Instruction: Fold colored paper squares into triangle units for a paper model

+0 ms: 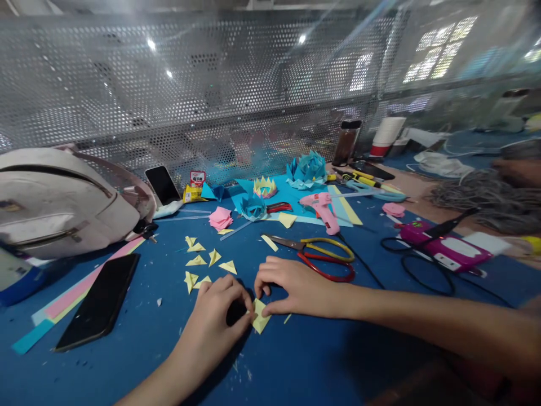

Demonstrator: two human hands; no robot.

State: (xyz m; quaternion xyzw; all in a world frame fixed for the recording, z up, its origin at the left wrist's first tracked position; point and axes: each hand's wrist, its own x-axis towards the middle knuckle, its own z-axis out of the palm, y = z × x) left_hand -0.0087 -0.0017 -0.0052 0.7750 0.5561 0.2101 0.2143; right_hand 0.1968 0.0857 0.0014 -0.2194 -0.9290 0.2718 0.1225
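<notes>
At the centre of an imagined clock face on the blue bench (156, 372), with twelve at the mesh partition (190, 101), a small yellow paper (261, 322) lies between both hands. The left hand (217, 316) closes thumb and fingertips on its left edge; the right hand (304, 287) holds its upper right with thumb and bent fingers. It looks only partly folded.

Toward ten and eleven o'clock, several folded yellow pieces (214, 257) lie loose, apparently creased but unjoined. Near twelve, a yellow-and-pink ring (265, 189) and, toward one, a large blue paper flower (307, 170) already look assembled. Still flat, a yellow sheet (287, 220) rests between twelve and one, and pink papers (220, 218) sit at eleven. Toward one and two, the glue gun (323, 211) and scissors (321, 254) lie untouched.
</notes>
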